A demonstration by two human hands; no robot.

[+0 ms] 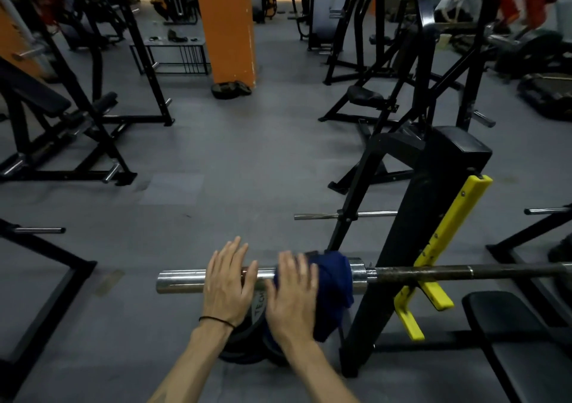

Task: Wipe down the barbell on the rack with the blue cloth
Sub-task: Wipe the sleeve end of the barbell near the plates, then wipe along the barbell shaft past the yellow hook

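Observation:
The barbell (464,273) lies across the yellow hooks of the black rack (411,232), its chrome sleeve (182,280) sticking out to the left. A dark blue cloth (334,282) is draped over the sleeve near the collar. My left hand (227,285) rests flat on the bare sleeve with straight fingers. My right hand (292,294) lies with spread fingers on the cloth's left part, pressing it onto the sleeve; it is slightly blurred.
Black weight plates (247,343) lie on the grey floor below my hands. A black bench pad (523,340) sits at the lower right. Other black machines stand at left and right, and an orange pillar (229,24) rises at the back.

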